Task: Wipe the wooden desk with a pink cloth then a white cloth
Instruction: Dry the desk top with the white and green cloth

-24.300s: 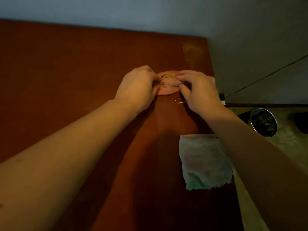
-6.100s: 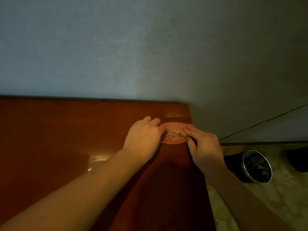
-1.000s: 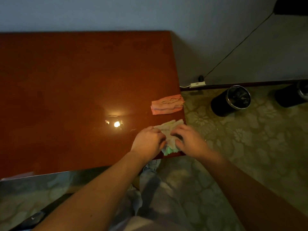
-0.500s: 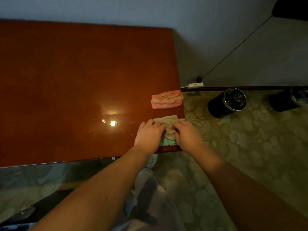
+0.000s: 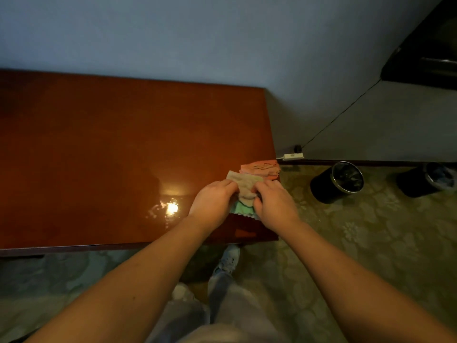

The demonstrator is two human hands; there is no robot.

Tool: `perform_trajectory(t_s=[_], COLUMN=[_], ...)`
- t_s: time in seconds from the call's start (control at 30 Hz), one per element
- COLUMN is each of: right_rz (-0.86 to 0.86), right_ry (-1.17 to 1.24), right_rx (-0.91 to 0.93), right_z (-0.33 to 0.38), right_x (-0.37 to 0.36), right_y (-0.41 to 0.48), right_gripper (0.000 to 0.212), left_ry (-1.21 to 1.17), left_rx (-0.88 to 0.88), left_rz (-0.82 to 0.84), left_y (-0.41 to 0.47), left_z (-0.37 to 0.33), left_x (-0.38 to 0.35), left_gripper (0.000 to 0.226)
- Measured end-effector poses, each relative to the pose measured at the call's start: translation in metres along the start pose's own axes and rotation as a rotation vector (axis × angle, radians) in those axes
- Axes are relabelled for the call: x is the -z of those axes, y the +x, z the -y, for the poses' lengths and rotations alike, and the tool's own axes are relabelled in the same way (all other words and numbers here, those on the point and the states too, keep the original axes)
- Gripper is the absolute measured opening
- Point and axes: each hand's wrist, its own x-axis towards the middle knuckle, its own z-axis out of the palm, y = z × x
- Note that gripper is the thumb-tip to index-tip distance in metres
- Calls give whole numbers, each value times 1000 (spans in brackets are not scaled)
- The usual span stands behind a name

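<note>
Both hands, left hand (image 5: 213,203) and right hand (image 5: 272,203), are pinching the bunched white cloth (image 5: 243,188) with curled fingers near the wooden desk's (image 5: 103,149) right edge, just beside the folded pink cloth (image 5: 261,168).

I stand in a furnished room, home or hotel, I cannot tell which. A glossy wooden desk (image 5: 99,144) sits against a plain wall (image 5: 173,33). Flower-patterned carpet (image 5: 371,231) covers the floor. Off the desk's right edge stand a black bin (image 5: 329,186) and a second bin (image 5: 415,184), and a cable (image 5: 341,115) runs down to a socket strip (image 5: 293,156).
</note>
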Motion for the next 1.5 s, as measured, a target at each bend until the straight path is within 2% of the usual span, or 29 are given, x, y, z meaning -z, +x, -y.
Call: perform_trajectory(t_s=[0.33, 0.6, 0.9, 1.07, 1.23, 1.4, 1.5], right_rz=[-9, -7, 7, 111, 304, 664, 767], right_ry=[105, 134, 338, 469, 643, 1060, 1158], right_rx=[164, 292, 426, 453, 401, 142, 58], right_z=[94, 135, 170, 208, 251, 293, 314], right_x=[28, 34, 29, 27, 23, 19, 10], right_y=[35, 105, 172, 187, 194, 194, 194], right_gripper=[16, 16, 34, 42, 56, 50, 56], left_ry=[119, 180, 229, 239, 267, 185, 138], left_rx=[124, 251, 459, 581, 686, 784, 825], left_rz=[-90, -198, -349, -426, -474, -557, -594], left_y=[-36, -20, -12, -39, -71, -101, -117], left_z=[40, 74, 111, 120, 128, 135, 144], left_x=[97, 145, 199, 223, 244, 260, 265], left_gripper=[11, 12, 10, 13, 16, 17, 17])
